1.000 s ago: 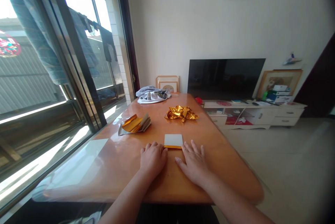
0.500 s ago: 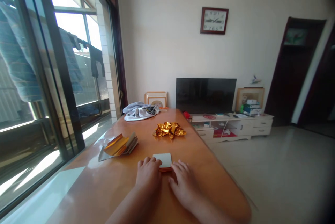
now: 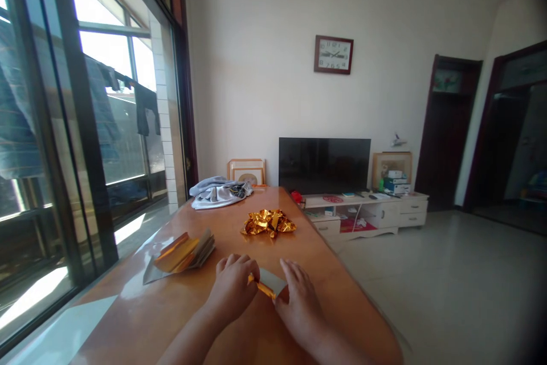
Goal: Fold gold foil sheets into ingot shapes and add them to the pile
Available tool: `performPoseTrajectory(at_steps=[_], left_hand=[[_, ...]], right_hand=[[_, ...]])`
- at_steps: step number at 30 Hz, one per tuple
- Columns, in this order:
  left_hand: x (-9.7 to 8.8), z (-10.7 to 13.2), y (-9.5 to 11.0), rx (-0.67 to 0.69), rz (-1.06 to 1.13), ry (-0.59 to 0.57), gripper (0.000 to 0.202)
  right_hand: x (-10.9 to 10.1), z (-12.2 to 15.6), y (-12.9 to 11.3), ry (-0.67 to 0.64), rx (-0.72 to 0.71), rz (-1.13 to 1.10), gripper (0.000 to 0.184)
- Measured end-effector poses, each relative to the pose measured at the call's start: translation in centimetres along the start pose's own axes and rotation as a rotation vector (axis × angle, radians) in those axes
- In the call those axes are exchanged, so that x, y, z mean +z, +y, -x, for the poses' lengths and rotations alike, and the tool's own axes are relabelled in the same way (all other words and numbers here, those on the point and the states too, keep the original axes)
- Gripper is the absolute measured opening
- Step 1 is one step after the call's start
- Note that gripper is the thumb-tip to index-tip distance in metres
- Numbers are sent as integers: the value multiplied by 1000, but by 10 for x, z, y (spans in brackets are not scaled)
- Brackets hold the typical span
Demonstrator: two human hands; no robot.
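Observation:
Between my hands, a square sheet of gold foil paper (image 3: 269, 282) is raised off the table and tilted, its pale silvery back facing up and a gold edge showing on the left. My left hand (image 3: 233, 288) pinches its left side, and my right hand (image 3: 299, 311) holds its right corner. Part of the sheet is hidden by my fingers. Farther ahead lies a crumpled heap of gold foil (image 3: 268, 222). To the left of my hands sits a loose stack of gold and silver foil sheets (image 3: 183, 254).
The orange wooden table (image 3: 141, 308) has a grey cloth (image 3: 220, 194) at its far end. Its left side runs along a tall window (image 3: 115, 126). Beyond the right side stand a white TV cabinet (image 3: 354, 214) and a black television (image 3: 325, 165).
The sheet lay flat under my fingertips and now rises tilted between my hands. My hands have drawn closer around it. The view has tipped upward, showing more of the room.

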State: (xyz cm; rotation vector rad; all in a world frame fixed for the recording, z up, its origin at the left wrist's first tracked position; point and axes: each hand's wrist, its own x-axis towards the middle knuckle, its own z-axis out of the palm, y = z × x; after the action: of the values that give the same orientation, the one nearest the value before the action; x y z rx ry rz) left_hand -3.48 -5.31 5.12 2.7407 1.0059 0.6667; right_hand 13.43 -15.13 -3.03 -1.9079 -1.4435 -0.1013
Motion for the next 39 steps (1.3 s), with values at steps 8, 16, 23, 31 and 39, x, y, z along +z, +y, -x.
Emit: performPoseTrajectory(at_steps=[8,16,23,31,39], left_hand=[[2,-15,-29,94,280,9,28],[31,-10,-15,-473,685,-8,53],[35,3,-1,-502,722,-117,63],[23,18,19,91,37,-130,25],[18,13,6,45,-39,-223,26]], right_hand=[[-40,-11,-7,5,-120,93,20],[-51,-6,-15,5,-57,363,11],[-45,2,-24,-97,-120,422,12],[-38,0,-27,-136,-60,404,8],[-49,11,-25,-228,-165,344,22]])
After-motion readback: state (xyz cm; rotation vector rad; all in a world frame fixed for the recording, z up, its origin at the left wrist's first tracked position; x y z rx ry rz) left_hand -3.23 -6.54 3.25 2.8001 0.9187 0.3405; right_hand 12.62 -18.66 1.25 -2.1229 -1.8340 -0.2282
